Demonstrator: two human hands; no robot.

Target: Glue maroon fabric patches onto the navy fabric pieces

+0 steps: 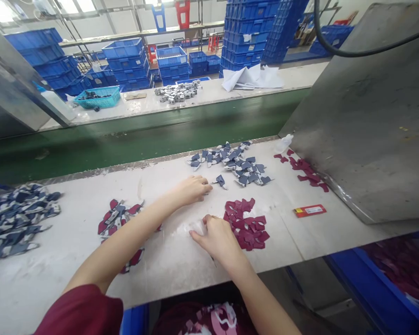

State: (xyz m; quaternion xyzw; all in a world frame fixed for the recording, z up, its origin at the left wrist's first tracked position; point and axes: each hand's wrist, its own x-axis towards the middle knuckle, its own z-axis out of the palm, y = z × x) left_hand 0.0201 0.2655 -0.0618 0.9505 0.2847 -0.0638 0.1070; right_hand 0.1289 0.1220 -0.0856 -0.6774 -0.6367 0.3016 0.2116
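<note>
My left hand (192, 190) reaches over the table, its fingers bent downward beside a lone grey-blue piece (220, 181); whether anything is under the fingertips is hidden. My right hand (216, 235) is lower, left of a pile of maroon pieces (246, 225), thumb and forefinger apart, its other fingers curled out of sight. A pile of grey-blue and white pieces (242, 165) lies beyond both hands. Mixed maroon and grey pieces (115, 218) lie on the left, partly behind my left forearm.
A larger grey-blue pile (17, 218) fills the far left. More maroon pieces (309, 172) and a red-yellow packet (309, 211) are right, near a metal panel (370, 116). A green belt (143, 135) runs behind the worktable (171, 274), with blue crates (247, 37) beyond.
</note>
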